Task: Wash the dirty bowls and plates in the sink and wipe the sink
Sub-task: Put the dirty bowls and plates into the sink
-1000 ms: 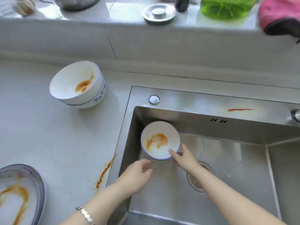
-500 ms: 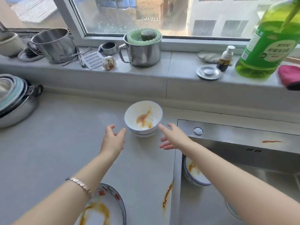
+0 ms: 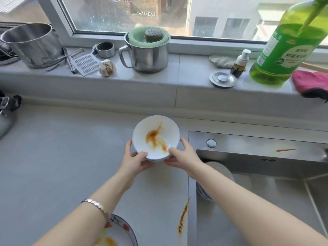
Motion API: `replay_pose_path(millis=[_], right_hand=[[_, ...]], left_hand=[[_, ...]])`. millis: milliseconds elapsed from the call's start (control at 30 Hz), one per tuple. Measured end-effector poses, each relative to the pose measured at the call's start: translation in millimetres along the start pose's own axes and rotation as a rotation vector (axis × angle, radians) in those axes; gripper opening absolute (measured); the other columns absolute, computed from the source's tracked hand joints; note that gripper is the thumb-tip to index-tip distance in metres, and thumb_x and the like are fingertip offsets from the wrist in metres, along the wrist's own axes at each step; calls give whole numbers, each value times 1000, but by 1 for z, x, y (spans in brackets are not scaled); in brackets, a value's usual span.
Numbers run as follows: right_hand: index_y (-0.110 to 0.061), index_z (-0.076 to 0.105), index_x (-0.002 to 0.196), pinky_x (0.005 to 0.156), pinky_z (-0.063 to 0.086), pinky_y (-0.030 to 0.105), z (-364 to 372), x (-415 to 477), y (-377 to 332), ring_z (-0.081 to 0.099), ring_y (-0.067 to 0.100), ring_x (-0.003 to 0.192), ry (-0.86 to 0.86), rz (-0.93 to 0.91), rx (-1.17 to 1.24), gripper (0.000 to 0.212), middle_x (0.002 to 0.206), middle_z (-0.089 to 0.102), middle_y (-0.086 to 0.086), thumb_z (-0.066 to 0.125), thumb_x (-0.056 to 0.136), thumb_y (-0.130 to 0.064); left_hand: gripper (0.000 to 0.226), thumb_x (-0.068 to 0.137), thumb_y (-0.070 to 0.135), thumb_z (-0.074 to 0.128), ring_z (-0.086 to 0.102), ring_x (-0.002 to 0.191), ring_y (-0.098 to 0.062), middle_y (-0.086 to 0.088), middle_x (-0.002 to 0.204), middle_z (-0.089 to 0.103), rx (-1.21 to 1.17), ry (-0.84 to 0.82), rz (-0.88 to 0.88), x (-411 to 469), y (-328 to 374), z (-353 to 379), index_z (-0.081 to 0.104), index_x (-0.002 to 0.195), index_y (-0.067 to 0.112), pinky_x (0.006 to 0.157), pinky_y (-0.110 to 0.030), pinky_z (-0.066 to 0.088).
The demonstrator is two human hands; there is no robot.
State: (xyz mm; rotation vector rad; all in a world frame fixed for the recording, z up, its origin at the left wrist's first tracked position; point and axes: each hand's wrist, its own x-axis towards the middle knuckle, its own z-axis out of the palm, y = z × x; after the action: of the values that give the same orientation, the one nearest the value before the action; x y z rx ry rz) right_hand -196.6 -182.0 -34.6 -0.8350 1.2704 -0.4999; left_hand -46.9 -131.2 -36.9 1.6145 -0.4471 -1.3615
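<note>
Two grips clamp one sauce-smeared bowl (image 3: 156,137) from either side: left grip (image 3: 134,162) and right grip (image 3: 182,157), thumbs over its near rim, above the bench (image 3: 62,148) just left of the sink (image 3: 257,192). A second bowl (image 3: 220,171) lies in the sink's left part. A stained plate (image 3: 119,233) sits near, on the bench.

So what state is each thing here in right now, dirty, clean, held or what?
Bowl: sauce-smeared inside, gripped by both hands.
Left hand: grips the bowl's left side, thumb on the rim.
Right hand: grips the bowl's right side.
Second bowl: in the sink, mostly hidden by the right arm.
Plate: sauce-stained, on the counter.
Counter: orange streak near the sink edge.
Sink: orange streak on its back rim.
</note>
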Motion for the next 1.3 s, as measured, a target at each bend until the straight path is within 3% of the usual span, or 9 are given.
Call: replay_pose_path(millis=[233, 400, 500, 633, 700, 833, 1000, 1133, 1300], right_hand=[[-30, 43, 130, 76, 58, 35, -79, -88, 36, 67, 28, 94, 20, -14, -44, 58, 111, 62, 8, 52, 82, 1], [-24, 42, 134, 69, 59, 32, -153, -151, 80, 71, 20, 80, 120, 36, 10, 61, 95, 67, 8, 45, 83, 9], [-26, 46, 131, 60, 56, 25, -192, -169, 102, 70, 10, 73, 164, 49, 3, 62, 92, 67, -1, 42, 83, 14], [-28, 48, 124, 56, 55, 23, -244, -172, 137, 67, 18, 76, 180, 132, -49, 58, 93, 67, 6, 40, 83, 12], [-28, 48, 123, 53, 55, 24, -266, -163, 157, 66, 19, 73, 192, 192, -89, 56, 89, 65, 7, 40, 83, 11], [-19, 47, 130, 55, 55, 28, -285, -131, 205, 62, 19, 71, 157, 278, -255, 56, 86, 62, 5, 40, 83, 10], [1, 54, 123, 48, 43, 12, -275, -85, 255, 51, 19, 87, 116, 258, -421, 45, 96, 56, 7, 45, 81, 13], [0, 54, 123, 47, 40, 9, -283, -68, 268, 52, 20, 88, 113, 246, -442, 46, 96, 56, 7, 46, 80, 15], [-8, 52, 127, 42, 38, 5, -285, -59, 268, 51, 21, 82, 105, 247, -413, 52, 97, 56, 8, 44, 81, 15]], left_hand=[[82, 83, -1, 61, 67, 92, -19, -2, 125, 51, 117, -131, 85, -85, -43, 48, 23, 140, 43, 72, -28, 59], [91, 60, 17, 63, 65, 91, -5, 8, 126, 49, 196, -252, 41, -136, -97, 107, 23, 137, 46, 67, -26, 57], [91, 61, 18, 68, 59, 101, -7, 9, 124, 48, 244, -307, -6, -153, -130, 136, 21, 133, 48, 69, -24, 56], [78, 80, 22, 72, 57, 104, 1, 19, 121, 47, 397, -393, -135, -161, -166, 167, 15, 126, 47, 81, -21, 51], [68, 85, 33, 64, 50, 119, -10, 14, 133, 45, 547, -368, -183, -156, -181, 170, 22, 137, 37, 88, -25, 44], [53, 90, 31, 57, 52, 115, -14, -1, 136, 49, 678, -210, -266, -147, -202, 159, 37, 137, 21, 93, -29, 45], [65, 90, 29, 57, 40, 132, -20, -9, 147, 35, 630, -145, -379, -134, -230, 165, 25, 145, 18, 106, -35, 38], [65, 91, 21, 53, 37, 135, -23, -13, 148, 34, 691, -31, -399, -122, -242, 165, 22, 147, 13, 105, -29, 32], [66, 92, 14, 49, 33, 137, -26, -11, 153, 25, 722, -104, -466, -109, -245, 165, 16, 149, 14, 108, -35, 34]])
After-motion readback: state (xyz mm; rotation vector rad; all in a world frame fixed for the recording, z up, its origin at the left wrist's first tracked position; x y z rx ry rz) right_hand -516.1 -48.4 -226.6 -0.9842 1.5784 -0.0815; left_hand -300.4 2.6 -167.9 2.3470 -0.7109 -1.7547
